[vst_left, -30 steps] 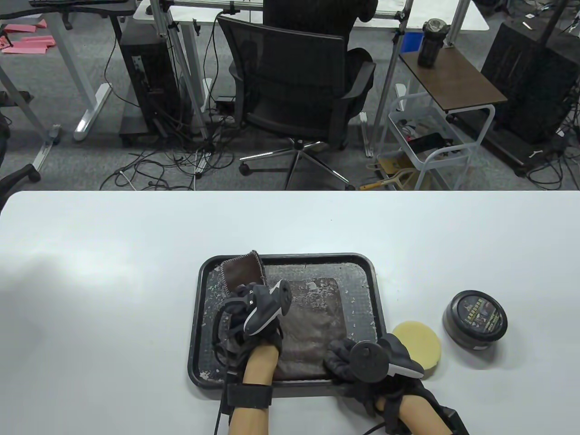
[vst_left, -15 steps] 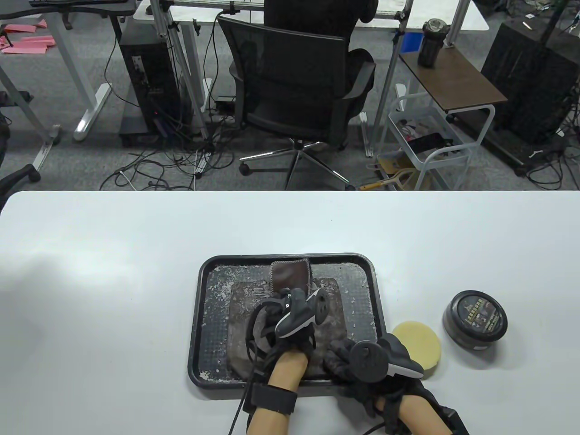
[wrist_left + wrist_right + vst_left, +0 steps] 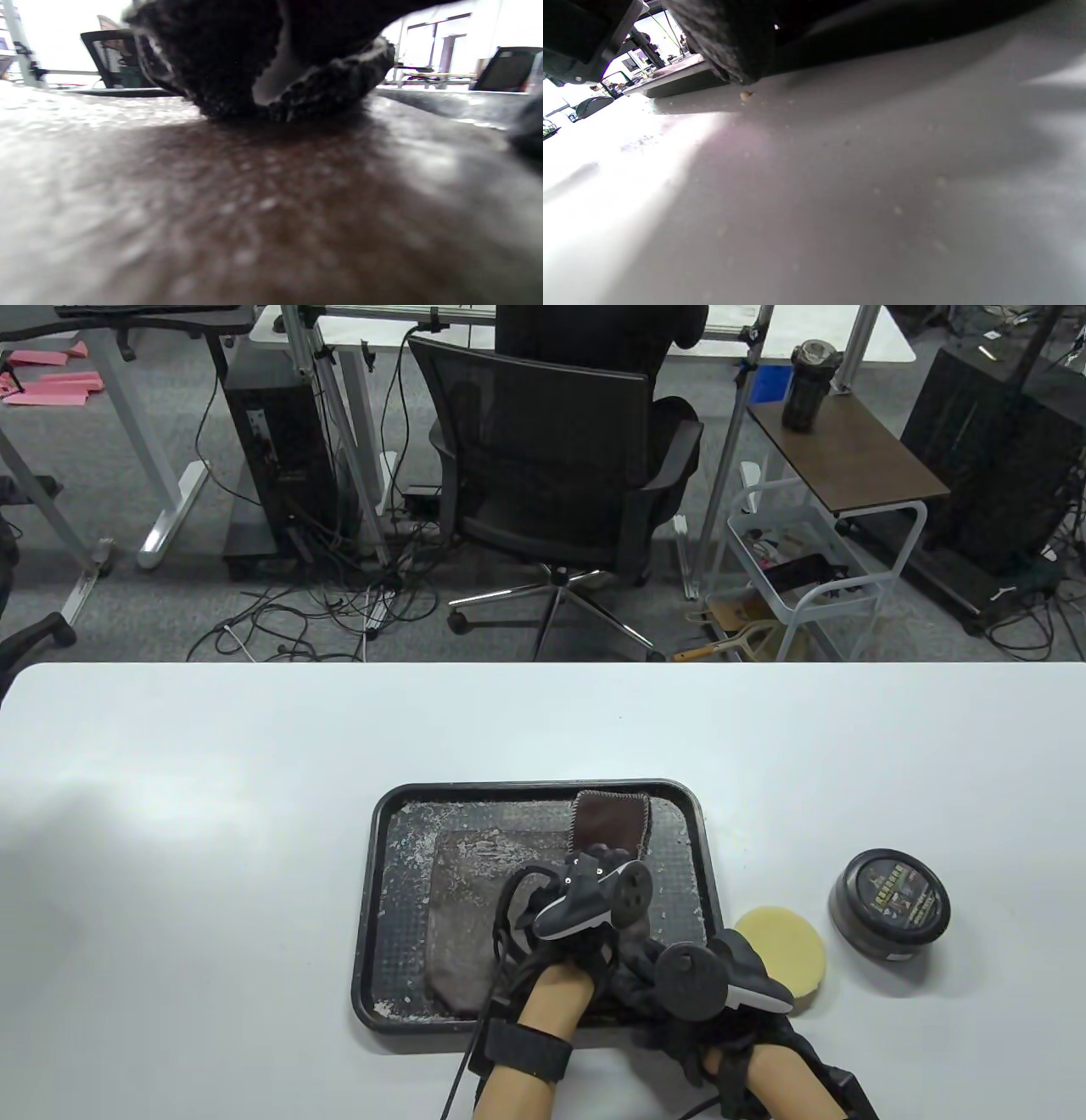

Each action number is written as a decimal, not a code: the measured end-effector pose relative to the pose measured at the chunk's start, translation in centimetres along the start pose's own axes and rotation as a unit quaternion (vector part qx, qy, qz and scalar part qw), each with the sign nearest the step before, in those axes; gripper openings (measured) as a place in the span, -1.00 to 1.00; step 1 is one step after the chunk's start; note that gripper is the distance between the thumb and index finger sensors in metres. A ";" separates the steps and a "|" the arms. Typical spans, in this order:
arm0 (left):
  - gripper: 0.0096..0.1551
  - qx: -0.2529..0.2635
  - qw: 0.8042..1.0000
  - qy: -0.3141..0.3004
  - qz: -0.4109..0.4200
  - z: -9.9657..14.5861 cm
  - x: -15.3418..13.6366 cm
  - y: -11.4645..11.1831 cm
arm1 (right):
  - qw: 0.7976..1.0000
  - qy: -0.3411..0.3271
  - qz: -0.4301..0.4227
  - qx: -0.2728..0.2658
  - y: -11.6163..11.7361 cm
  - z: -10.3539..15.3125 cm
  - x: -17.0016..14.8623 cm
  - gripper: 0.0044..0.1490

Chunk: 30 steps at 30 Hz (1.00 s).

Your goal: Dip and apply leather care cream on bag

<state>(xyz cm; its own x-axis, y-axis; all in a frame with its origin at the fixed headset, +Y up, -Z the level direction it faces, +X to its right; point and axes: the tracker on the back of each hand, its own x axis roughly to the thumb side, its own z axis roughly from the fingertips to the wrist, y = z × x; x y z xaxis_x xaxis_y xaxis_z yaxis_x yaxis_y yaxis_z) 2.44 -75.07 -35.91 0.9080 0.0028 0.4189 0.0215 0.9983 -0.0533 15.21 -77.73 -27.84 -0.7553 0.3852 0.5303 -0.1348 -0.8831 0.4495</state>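
Observation:
A flat brown leather bag [image 3: 475, 891] lies in a black tray [image 3: 366, 916] flecked with white cream. My left hand [image 3: 594, 882] grips a dark brown cloth [image 3: 612, 817] and presses it on the bag's far right part. In the left wrist view the cloth [image 3: 237, 63] bears down on the bag's surface [image 3: 254, 203]. My right hand [image 3: 653, 984] rests at the tray's near right corner, its fingers on the bag's corner and partly hidden by the left hand. A closed cream tin [image 3: 889, 903] and a yellow sponge [image 3: 785, 946] lie right of the tray.
The white table [image 3: 212, 857] stretches wide to the left and beyond the tray. The right wrist view shows the table top and the tray's edge [image 3: 670, 80]. An office chair [image 3: 551, 475] and a side cart [image 3: 806, 577] stand beyond the table's far edge.
My left hand has swept the cloth across the bag from the tray's far left to its far right. The right hand, sponge and tin have not moved.

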 end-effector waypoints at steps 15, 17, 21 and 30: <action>-0.40 -0.010 0.996 -0.084 -0.040 0.5 0.3 0.0 | 1.000 0.006 -0.001 -0.001 0.0 0.0 -0.1 -0.15; -0.41 -0.011 0.996 -0.075 -0.055 0.8 -0.3 -0.1 | 1.000 0.007 0.000 -0.001 0.0 0.0 -0.1 -0.15; -0.42 -0.034 0.995 -0.049 -0.075 1.6 -1.7 -0.3 | 1.000 0.010 0.002 -0.001 -0.1 0.0 -0.1 -0.15; -0.41 -0.058 0.993 0.015 -0.101 4.0 -5.8 -0.4 | 1.000 0.012 0.003 0.000 -0.1 0.0 -0.1 -0.15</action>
<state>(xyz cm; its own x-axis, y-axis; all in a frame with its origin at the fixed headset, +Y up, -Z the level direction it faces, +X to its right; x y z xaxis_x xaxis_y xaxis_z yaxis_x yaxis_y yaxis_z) -4.48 -75.22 -34.74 0.8922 -0.2001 0.4050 0.2508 0.9651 -0.0756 15.32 -77.69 -27.89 -0.7706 0.3744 0.5158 -0.1310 -0.8850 0.4467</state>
